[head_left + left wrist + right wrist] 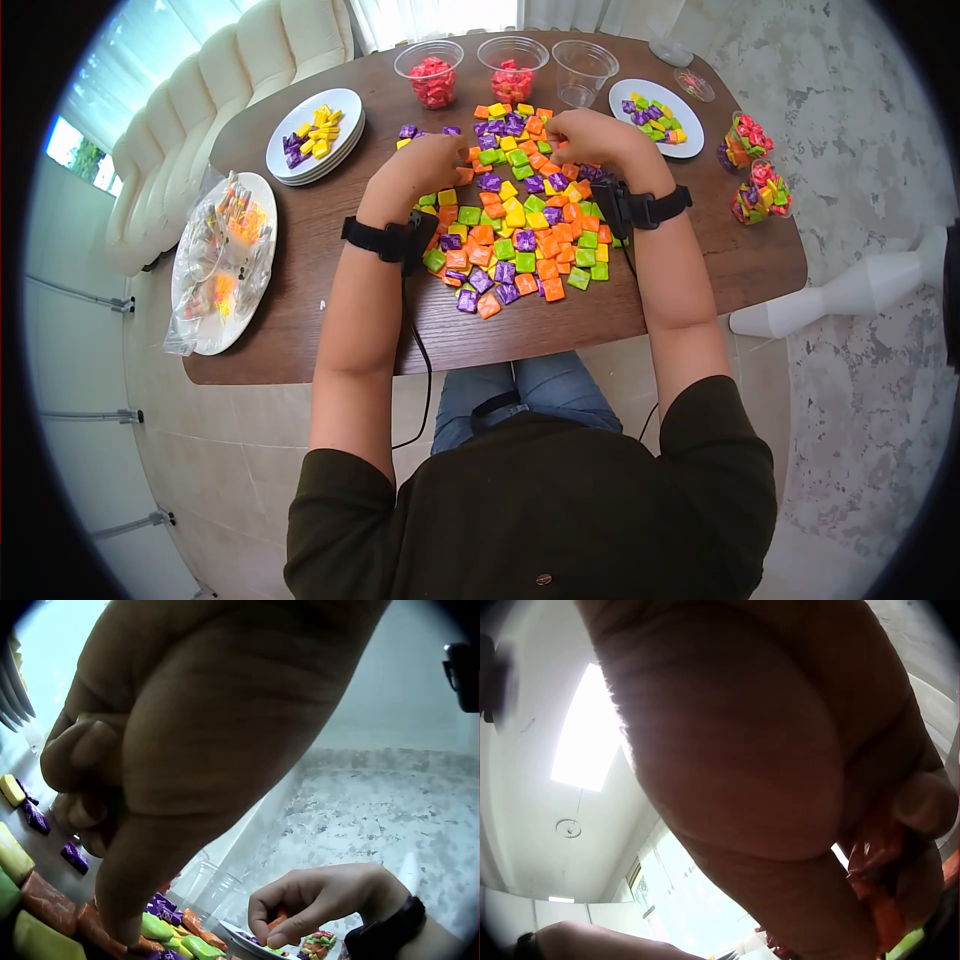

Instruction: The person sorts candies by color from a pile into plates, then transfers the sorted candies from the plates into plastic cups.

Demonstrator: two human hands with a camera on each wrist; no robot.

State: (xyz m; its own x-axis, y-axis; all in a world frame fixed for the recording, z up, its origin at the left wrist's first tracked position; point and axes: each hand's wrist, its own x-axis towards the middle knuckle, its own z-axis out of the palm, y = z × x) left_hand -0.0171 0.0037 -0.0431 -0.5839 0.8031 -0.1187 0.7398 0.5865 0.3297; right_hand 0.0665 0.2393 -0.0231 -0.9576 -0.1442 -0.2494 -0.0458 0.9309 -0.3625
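2 hands work over a heap of wrapped candies (525, 240) spread across the centre of the frame on the dark surface (300, 230). The right hand (600, 145), upper centre, has its grip pinching an orange candy (279, 918); the slick wrapping could let it slide out if the pinch is too shallow. At the left hand (425, 165), the fingers curl inward, but whether its grip holds anything I cannot tell; any pieces tucked there could spill if the fingers loosen. Both wrists are low, so the straps (380, 238) could drag loose candies aside, and the cable (427, 350) at lower centre could snag on the near edge. An unfilled clear cup (583, 80), top centre, looks light enough to tip if the right knuckles bump it. At the right of the frame, 2 filled cups (760, 192) stand near the edge, where a sweeping elbow could topple them.
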